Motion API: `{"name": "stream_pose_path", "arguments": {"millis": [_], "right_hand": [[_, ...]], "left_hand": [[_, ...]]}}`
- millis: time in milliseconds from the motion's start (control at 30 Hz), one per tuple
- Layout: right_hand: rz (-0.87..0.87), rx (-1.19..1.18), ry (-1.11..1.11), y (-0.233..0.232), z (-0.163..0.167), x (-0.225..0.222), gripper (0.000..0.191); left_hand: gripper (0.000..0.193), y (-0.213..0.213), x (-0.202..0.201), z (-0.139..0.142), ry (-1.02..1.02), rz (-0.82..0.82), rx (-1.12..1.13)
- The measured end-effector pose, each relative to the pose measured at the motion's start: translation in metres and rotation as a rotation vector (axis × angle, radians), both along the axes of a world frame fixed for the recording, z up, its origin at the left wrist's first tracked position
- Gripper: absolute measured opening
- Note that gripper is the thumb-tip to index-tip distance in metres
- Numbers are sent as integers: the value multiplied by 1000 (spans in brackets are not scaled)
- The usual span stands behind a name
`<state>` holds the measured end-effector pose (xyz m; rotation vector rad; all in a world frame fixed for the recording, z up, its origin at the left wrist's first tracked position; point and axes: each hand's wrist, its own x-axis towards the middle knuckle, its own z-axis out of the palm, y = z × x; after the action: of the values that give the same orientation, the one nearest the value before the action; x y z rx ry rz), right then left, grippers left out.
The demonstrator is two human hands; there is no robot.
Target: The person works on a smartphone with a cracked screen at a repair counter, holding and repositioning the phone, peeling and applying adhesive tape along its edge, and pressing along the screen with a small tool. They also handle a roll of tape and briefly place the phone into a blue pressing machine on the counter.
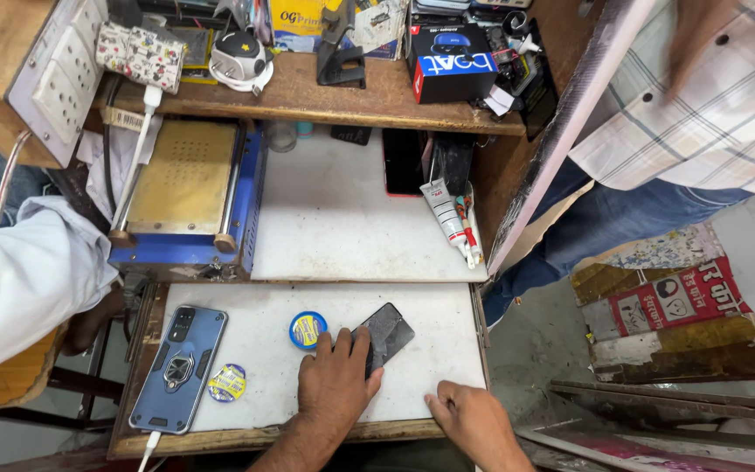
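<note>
My left hand (335, 378) lies flat on the lower white work surface (255, 350), its fingers resting on the near end of a dark phone (386, 335) that lies at an angle. My right hand (472, 418) rests on the front right corner of that surface with its fingers curled loosely, holding nothing. A small round blue and yellow tin (308, 329) sits just left of the phone. Further left lie a blue phone in a ring-holder case (180, 367), with a white cable plugged in, and a small round yellow disc (228, 383).
A blue heating machine with a brass plate (187, 194) stands at the upper left. Tubes and tools (453, 218) lie at the right of the upper white board. A cluttered wooden shelf (325, 96) runs above. People sit at the left (28, 271) and right (692, 105).
</note>
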<state>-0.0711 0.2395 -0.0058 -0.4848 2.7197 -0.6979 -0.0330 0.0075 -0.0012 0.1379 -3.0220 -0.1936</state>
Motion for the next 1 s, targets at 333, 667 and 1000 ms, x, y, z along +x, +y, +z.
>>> {"name": "stream_pose_path", "arguments": {"millis": [333,667,1000], "right_hand": [[-64,-190,89,-24,18,-4,27],[3,-72,158,-75,18,-16,40],[120,-58,167,-81,13,-37,57]], "left_hand": [[54,-27,6,10,-102,-89,205],[36,-48,0,5,-107,-79,131],[27,-20,25,5,-179,-258,271]]}}
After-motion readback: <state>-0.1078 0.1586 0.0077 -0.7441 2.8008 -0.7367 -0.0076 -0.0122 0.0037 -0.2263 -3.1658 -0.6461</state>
